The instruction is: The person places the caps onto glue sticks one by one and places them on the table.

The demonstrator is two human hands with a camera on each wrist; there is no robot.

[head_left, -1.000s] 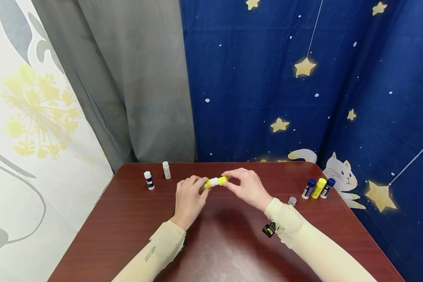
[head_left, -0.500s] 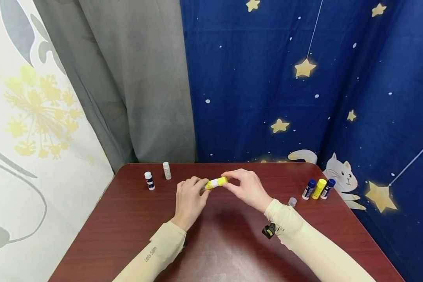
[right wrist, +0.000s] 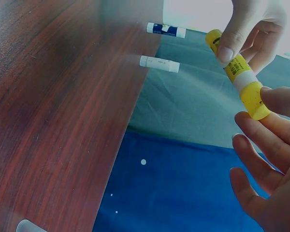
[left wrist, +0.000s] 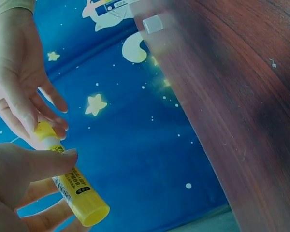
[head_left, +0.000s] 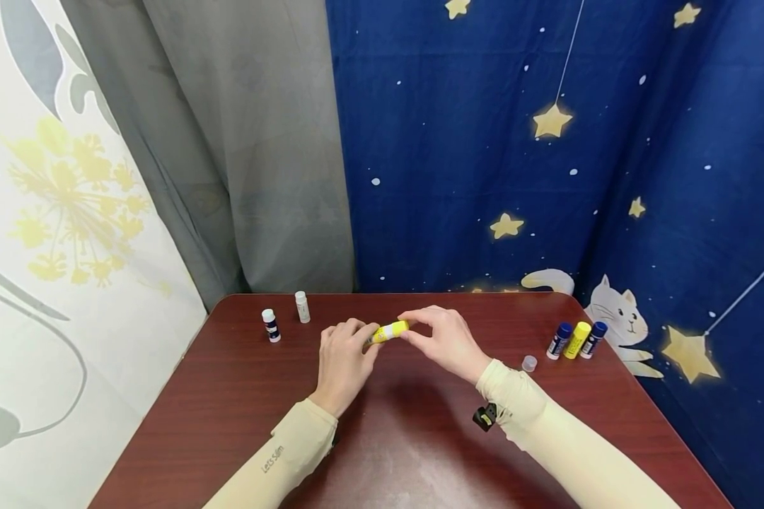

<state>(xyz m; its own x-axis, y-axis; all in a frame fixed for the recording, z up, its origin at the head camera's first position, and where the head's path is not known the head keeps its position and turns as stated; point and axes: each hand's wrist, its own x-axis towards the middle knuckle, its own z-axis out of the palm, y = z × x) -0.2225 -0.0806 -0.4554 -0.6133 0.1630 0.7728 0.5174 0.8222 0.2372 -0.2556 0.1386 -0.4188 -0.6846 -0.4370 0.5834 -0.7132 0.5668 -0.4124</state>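
A yellow glue stick [head_left: 388,331] with a white band is held above the table, between both hands. The left hand [head_left: 346,362] grips its body with thumb and fingers; in the left wrist view the yellow base end [left wrist: 93,211] points away from the other hand. The right hand [head_left: 446,339] pinches the yellow cap [right wrist: 253,101] between thumb and fingertips, its other fingers spread beside it. In the right wrist view the white band [right wrist: 245,80] shows between body and cap.
Two glue sticks, one navy and white [head_left: 271,326] and one white [head_left: 302,307], stand at the back left of the table [head_left: 242,396]. At the right stand two navy sticks [head_left: 558,341] around a yellow one [head_left: 576,341]. Nearby lies a translucent cap [head_left: 529,363].
The yellow cap has moved slightly toward the left hand, and the white band between cap and body looks narrower. Both hands keep their holds.
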